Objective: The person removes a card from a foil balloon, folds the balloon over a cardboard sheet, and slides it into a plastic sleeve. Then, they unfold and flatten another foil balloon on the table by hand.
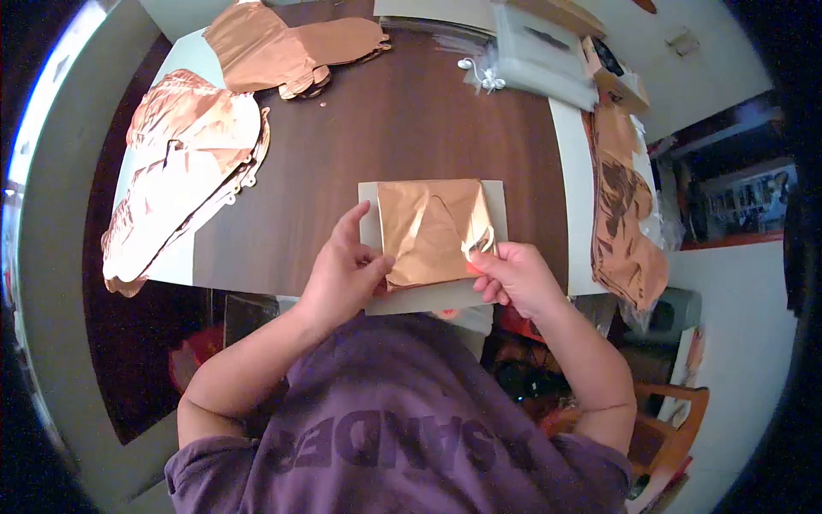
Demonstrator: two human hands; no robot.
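A folded copper-coloured foil balloon (432,227) lies as a rough square on a grey cardboard sheet (368,199) at the table's front edge. At its left side is my left hand (347,265), index finger stretched out and thumb touching the lower left edge of the foil. My right hand (512,276) pinches a small white looped strip (479,244) with a red-orange bit by the fingertips, over the lower right corner of the foil. What kind of thing the strip is cannot be made out.
Flat copper foil balloons lie in piles at the left (188,163) and far left (295,47) of the brown table (385,120). More foil (621,214) hangs at the right edge. Clear plastic bags (539,56), a white cord (490,80) and an open box (615,73) sit at back right.
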